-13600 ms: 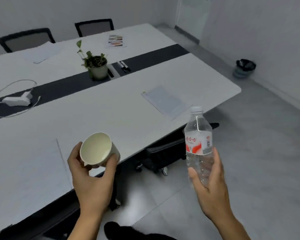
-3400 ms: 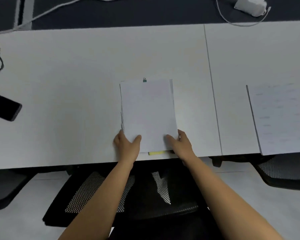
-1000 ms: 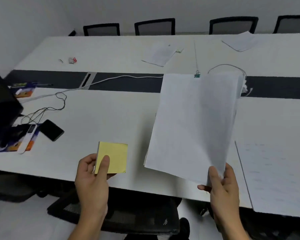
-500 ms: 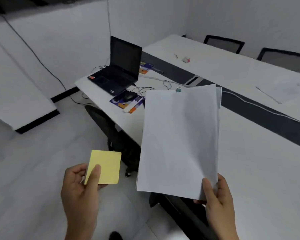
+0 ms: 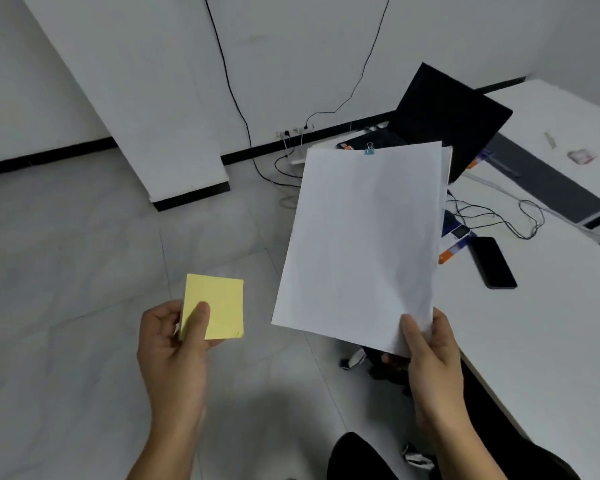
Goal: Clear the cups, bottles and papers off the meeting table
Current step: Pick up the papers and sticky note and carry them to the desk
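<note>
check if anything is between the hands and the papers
Nothing visible: the right hand pinches the paper stack at its lower corner and the left hand grips the yellow sticky notes, both held off the table.

Hands: 2, left hand (image 5: 174, 351), right hand (image 5: 430, 358). 1 clipped paper stack (image 5: 361, 244). 1 yellow sticky-note pad (image 5: 219, 306). 1 binder clip (image 5: 369, 148). 1 laptop (image 5: 447, 116). 1 phone (image 5: 492, 263). 1 bench (image 5: 551, 323).

No writing is readable: the clipped papers (image 5: 361, 244) and yellow sticky notes (image 5: 219, 306) look blank, and the booklet (image 5: 451, 249) on the bench (image 5: 551, 334) is blurred.
</note>
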